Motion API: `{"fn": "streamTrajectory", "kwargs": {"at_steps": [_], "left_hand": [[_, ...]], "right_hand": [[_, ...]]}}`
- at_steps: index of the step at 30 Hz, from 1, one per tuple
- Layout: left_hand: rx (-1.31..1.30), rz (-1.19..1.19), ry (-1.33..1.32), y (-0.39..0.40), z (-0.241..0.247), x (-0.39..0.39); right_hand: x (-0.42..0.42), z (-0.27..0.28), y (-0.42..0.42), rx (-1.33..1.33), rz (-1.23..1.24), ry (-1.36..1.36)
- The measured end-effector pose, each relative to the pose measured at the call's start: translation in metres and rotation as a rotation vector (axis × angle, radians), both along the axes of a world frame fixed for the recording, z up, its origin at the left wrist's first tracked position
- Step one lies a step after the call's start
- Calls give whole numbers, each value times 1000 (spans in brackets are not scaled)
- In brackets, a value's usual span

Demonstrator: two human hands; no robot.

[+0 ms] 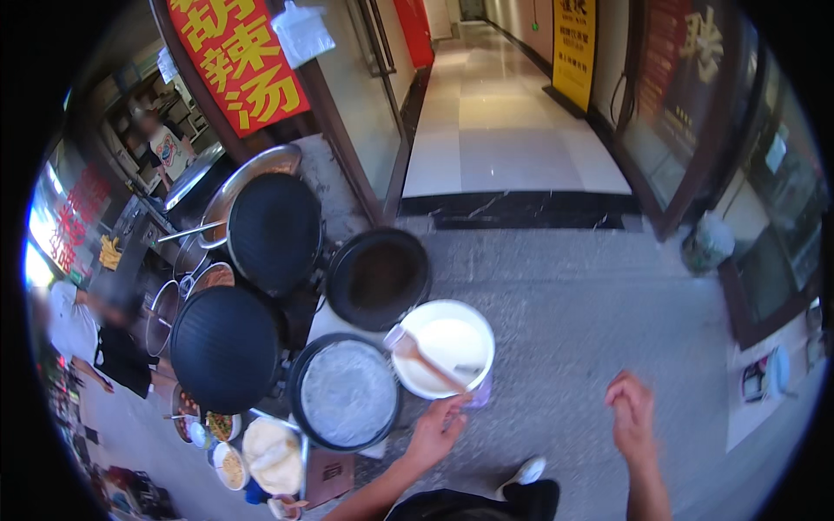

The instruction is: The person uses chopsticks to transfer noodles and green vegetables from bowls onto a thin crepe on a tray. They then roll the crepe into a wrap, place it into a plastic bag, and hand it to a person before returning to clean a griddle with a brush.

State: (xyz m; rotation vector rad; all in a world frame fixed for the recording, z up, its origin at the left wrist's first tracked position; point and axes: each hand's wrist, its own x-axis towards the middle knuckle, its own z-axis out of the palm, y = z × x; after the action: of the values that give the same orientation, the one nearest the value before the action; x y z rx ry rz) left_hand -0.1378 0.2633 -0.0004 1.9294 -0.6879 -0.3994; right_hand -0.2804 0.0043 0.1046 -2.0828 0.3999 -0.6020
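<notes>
My left hand [438, 430] has its fingers on the end of the handle of a wooden-handled tool [431, 371], perhaps a brush or spreader. The tool lies slanted over a white bucket [490, 338] of pale liquid batter [449, 345]. Left of the bucket, a thin whitish pancake [348, 394] covers most of a round black griddle [296, 417]. Behind it, a second dark griddle [381, 277] has nothing on its cooking surface. My right hand [631, 410] hangs apart over the paving, loosely curled and slightly blurred, with nothing visible in it.
Two round black lids [273, 234] [225, 352] stand raised beside the griddles. Stacked flatbreads [273, 456] lie on a tray, with filling bowls [229, 465] nearby. A metal pot [287, 159] stands behind. Two people [71, 319] [171, 146] are at left. A doorway step [521, 210] lies ahead.
</notes>
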Motion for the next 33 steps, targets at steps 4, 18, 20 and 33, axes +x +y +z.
{"fn": "streamTrajectory", "kwargs": {"at_steps": [4, 18, 20, 33], "left_hand": [[-48, 274, 54, -51, -11, 39], [-303, 1202, 220, -141, 106, 234], [-348, 1250, 175, -162, 128, 271], [-730, 1484, -64, -229, 268, 620]], "right_hand": [[81, 56, -78, -110, 132, -67], [669, 246, -89, -770, 556, -504], [752, 263, -76, -845, 536, -576], [1140, 296, -9, -734, 1011, -1234]]}}
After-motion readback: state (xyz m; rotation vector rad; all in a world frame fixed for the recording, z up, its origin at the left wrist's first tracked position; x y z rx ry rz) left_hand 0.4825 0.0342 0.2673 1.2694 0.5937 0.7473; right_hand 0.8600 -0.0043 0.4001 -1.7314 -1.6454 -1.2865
